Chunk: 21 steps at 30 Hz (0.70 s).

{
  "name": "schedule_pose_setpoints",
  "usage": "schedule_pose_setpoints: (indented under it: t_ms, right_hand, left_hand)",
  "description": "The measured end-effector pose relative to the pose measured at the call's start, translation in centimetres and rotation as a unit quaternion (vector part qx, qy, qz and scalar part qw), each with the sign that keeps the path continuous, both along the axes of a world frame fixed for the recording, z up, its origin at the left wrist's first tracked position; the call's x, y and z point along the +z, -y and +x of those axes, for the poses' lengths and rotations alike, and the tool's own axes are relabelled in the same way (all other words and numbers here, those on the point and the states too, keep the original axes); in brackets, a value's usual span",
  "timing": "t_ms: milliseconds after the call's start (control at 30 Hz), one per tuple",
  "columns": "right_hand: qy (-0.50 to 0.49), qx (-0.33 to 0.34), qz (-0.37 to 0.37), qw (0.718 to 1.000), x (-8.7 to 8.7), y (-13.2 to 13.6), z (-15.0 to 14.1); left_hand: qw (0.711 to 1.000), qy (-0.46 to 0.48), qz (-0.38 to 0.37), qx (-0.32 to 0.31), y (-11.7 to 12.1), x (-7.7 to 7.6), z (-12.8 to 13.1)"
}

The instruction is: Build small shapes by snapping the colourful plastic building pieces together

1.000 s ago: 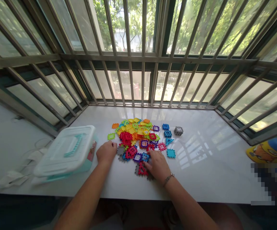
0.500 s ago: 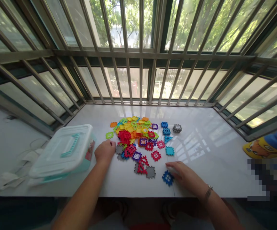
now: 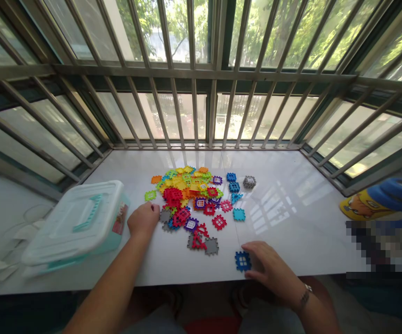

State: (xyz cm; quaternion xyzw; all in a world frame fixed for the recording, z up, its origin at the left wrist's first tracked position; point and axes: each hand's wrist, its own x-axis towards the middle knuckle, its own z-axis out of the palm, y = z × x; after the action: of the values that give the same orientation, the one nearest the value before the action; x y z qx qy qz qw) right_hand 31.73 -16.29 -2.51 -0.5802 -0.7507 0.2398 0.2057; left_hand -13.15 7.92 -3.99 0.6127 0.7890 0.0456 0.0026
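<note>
My left hand [image 3: 144, 220] rests closed on the table at the left edge of a pile of plastic building tiles [image 3: 180, 185]. Anything inside its fist is hidden. A grey tile [image 3: 165, 215] lies right beside its knuckles. Near the front edge, my right hand [image 3: 270, 269] is curved around the right side of a blue notched tile with a window pattern [image 3: 243, 261]. Its fingers are at the upper edge and its thumb is at the lower edge. Left of this tile lie a flat grey tile [image 3: 211, 246] and a red triangular piece [image 3: 197, 240].
A clear-lidded storage box with a teal handle [image 3: 75, 218] stands at left. Behind are a grey tile stack [image 3: 249, 182], blue tiles [image 3: 234, 187] and a light-blue tile [image 3: 239, 214]. A yellow and blue bottle [image 3: 368, 204] is at right. Barred windows enclose the table.
The blue tile has turned from a diamond angle to nearly square. My right thumb has come round to its lower edge. My left hand keeps its place by the pile; the view shifted slightly.
</note>
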Motion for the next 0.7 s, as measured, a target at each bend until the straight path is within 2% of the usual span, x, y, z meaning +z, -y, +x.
schedule_pose_setpoints:
  t_ms: [200, 433, 567, 700]
  right_hand:
    - [0.001, -0.004, 0.009, 1.0, 0.2, -0.2, -0.6]
    - [-0.009, -0.013, 0.055, 0.998, -0.1, -0.8, -0.6]
    - [-0.003, -0.033, 0.11, 0.993, 0.4, -3.1, 0.3]
    - [0.013, -0.06, 0.15, 0.987, 1.4, -7.5, 1.7]
  left_hand:
    - [1.0, 0.001, -0.01, 0.002, 0.1, 0.1, 0.1]
    - [1.0, 0.007, -0.007, 0.007, 0.0, 0.2, 0.1]
    - [1.0, 0.01, -0.008, 0.006, 0.1, 0.4, 0.1]
    - [1.0, 0.007, -0.004, 0.003, 0.1, 0.4, 0.2]
